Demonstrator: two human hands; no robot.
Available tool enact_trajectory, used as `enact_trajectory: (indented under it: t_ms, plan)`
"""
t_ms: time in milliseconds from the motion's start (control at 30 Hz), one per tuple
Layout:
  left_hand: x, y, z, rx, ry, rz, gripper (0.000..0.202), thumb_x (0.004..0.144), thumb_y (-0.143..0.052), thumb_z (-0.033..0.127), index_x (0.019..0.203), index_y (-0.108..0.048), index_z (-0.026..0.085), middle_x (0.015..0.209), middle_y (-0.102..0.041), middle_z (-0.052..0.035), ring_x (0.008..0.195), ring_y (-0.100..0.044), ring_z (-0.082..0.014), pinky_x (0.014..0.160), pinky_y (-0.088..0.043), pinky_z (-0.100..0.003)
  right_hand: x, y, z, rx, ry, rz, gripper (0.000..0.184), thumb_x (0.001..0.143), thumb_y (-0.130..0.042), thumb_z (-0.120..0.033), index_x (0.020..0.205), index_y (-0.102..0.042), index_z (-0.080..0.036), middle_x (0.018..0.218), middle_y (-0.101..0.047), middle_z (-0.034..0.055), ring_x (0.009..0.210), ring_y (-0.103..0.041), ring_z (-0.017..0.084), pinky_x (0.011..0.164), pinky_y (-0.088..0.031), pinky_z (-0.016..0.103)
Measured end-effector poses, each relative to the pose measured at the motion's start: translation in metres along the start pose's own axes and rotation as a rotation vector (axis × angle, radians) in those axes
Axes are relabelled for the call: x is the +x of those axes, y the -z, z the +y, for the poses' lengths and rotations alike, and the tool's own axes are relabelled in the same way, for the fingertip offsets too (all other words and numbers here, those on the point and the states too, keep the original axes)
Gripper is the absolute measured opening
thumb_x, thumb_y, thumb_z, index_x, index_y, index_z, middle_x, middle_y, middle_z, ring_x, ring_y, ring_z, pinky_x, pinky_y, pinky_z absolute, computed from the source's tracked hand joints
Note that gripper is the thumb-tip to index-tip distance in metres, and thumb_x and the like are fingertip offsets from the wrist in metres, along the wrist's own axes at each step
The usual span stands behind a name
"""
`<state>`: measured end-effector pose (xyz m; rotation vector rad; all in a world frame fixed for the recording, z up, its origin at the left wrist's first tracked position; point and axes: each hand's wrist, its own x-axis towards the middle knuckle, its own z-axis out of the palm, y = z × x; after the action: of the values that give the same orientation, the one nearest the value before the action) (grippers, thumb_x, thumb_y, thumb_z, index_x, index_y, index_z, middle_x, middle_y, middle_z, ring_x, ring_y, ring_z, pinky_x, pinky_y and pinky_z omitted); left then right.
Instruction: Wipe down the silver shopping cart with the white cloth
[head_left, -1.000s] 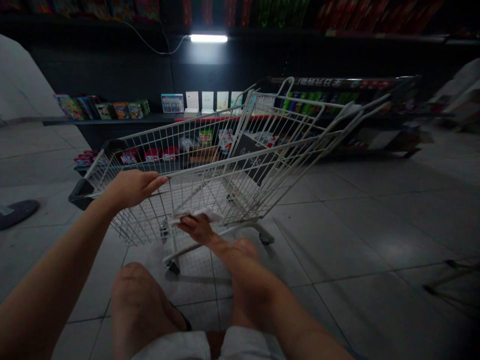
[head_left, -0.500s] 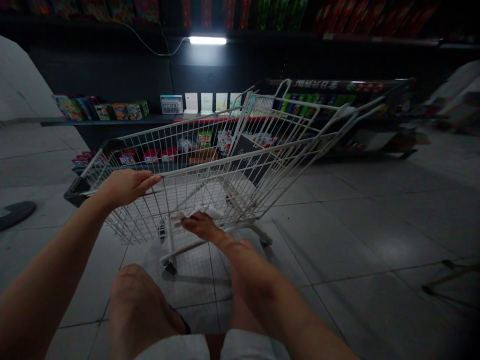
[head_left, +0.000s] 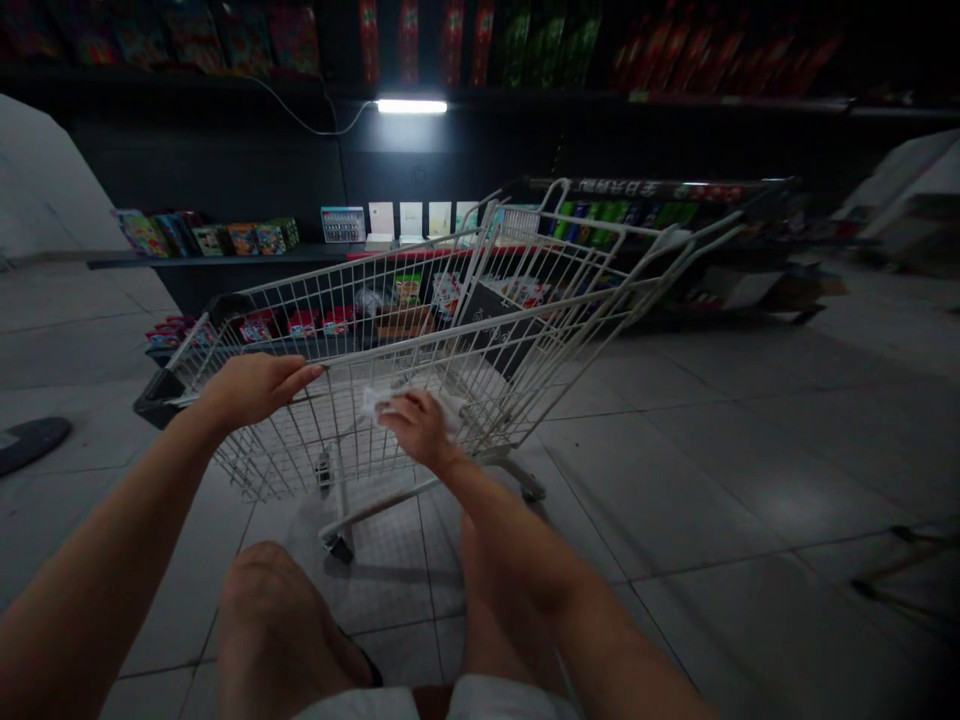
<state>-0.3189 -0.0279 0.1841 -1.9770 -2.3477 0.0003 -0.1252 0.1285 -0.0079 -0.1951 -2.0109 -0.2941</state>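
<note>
A light-coloured wire shopping cart stands side-on before me, its handle end to the right. My left hand is closed over the near top rail toward the cart's left end. Against the wire side, lower and further right, my right hand presses a white cloth, partly hidden under its fingers. A dark panel with white print sits at the cart's child-seat area. Wheels show below the basket.
Behind the cart runs a dark shelf with boxes, packets and bottles. A lit tube lamp hangs above it. Someone's shoe is at far left. Dark thin legs of some stand are at lower right on the tiled floor.
My right hand has moved up the cart's side with the cloth, slightly to the right. My left hand remains on the rail. The view has tilted up a little.
</note>
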Motion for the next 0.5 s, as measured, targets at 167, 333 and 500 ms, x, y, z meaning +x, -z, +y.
enact_trajectory:
  t_ms: [167, 333, 500]
  plan:
    - [-0.005, 0.004, -0.001, -0.023, 0.007, -0.024, 0.054, 0.095, -0.022, 0.060, 0.083, -0.056, 0.019, 0.077, -0.069, -0.0051, 0.076, -0.062, -0.0202, 0.068, -0.037, -0.028, -0.051, 0.016, -0.010, 0.075, 0.180, -0.246, 0.020, 0.092, -0.061, -0.017, 0.079, -0.072, -0.027, 0.093, -0.068, -0.0008, 0.090, -0.049, 0.015, 0.077, -0.042, 0.028]
    - [0.005, 0.017, 0.004, -0.056, 0.105, -0.132, 0.066, 0.093, -0.018, 0.066, 0.105, -0.063, 0.018, 0.084, -0.072, -0.0067, 0.087, -0.064, -0.0250, 0.073, -0.039, -0.031, 0.029, 0.072, 0.032, -0.043, -0.166, 0.177, 0.027, 0.093, -0.056, -0.018, 0.105, -0.073, -0.034, 0.119, -0.060, 0.0016, 0.113, -0.046, 0.021, 0.099, -0.041, 0.040]
    - [0.044, 0.032, 0.058, -0.023, -0.015, 0.033, 0.075, 0.092, -0.013, 0.067, 0.123, -0.062, 0.018, 0.121, -0.068, -0.0127, 0.106, -0.063, -0.0298, 0.086, -0.043, -0.036, 0.018, 0.038, 0.027, -0.028, -0.227, -0.053, 0.025, 0.091, -0.057, -0.017, 0.095, -0.076, -0.033, 0.108, -0.064, 0.0022, 0.103, -0.049, 0.020, 0.093, -0.044, 0.036]
